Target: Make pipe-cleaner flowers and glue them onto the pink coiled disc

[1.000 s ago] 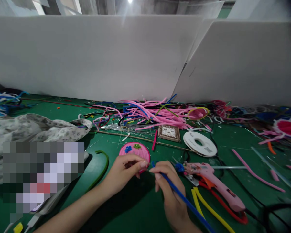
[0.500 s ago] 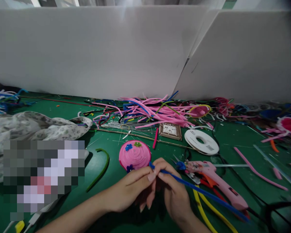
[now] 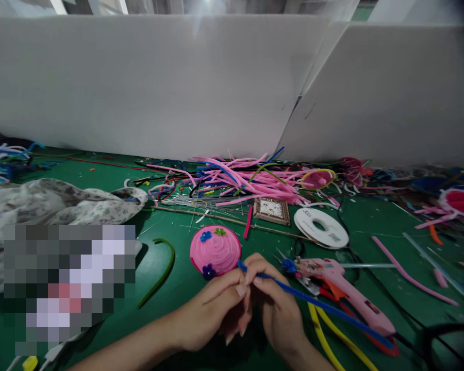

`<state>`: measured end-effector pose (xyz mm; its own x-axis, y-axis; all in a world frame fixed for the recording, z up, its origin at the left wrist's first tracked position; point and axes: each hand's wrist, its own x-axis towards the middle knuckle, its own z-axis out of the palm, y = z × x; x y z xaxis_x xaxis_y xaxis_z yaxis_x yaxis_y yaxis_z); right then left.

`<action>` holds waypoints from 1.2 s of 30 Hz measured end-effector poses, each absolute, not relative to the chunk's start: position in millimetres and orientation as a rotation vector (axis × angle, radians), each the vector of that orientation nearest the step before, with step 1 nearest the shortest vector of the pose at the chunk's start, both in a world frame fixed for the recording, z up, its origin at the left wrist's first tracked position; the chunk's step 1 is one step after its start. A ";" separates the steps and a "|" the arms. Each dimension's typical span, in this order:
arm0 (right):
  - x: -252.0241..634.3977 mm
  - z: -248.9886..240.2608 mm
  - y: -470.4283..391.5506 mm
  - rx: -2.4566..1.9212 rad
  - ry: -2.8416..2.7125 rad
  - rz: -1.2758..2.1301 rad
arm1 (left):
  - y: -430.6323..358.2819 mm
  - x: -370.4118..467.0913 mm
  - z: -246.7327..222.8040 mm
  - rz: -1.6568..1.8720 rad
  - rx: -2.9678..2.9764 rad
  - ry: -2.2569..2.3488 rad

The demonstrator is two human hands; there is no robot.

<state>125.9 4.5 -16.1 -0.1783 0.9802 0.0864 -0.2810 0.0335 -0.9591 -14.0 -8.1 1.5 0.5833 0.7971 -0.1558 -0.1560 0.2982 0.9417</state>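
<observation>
Both hands meet at the front middle of the table, pinching a blue pipe cleaner (image 3: pixel 325 304) near one end. My left hand (image 3: pixel 216 304) has thumb and fingertips closed on that short end. My right hand (image 3: pixel 276 304) grips it just beside, and the long tail runs out to the lower right. Just beyond the fingers lies a pink coiled disc (image 3: pixel 218 252) bearing two blue flowers and a green one. To the right of my right hand rests a pink hot glue gun (image 3: pixel 355 291), with a blue piece (image 3: pixel 288 265) at its nozzle end.
A green pipe cleaner (image 3: pixel 166 273) curves left of the disc. Behind are a white spool (image 3: pixel 320 226), a small framed tray of beads (image 3: pixel 271 210) and a pink pipe-cleaner pile (image 3: pixel 251 178). Floral cloth (image 3: pixel 62 203) lies left; yellow pipe cleaners (image 3: pixel 328 335) lie right. A white partition (image 3: pixel 147 82) stands behind.
The hands stay pinched on the blue pipe cleaner and have barely shifted. More of the dark blue flower on the disc shows now. The view has tilted very slightly.
</observation>
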 end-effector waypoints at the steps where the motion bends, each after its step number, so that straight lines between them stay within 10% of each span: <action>1: 126.1 -16.2 4.2 -0.853 -1.154 1.422 | -7.8 -13.2 1.6 0.711 1.057 0.699; 36: 133.1 -16.4 -4.5 -0.930 -1.393 1.167 | -0.6 -12.9 -7.2 0.887 1.034 0.820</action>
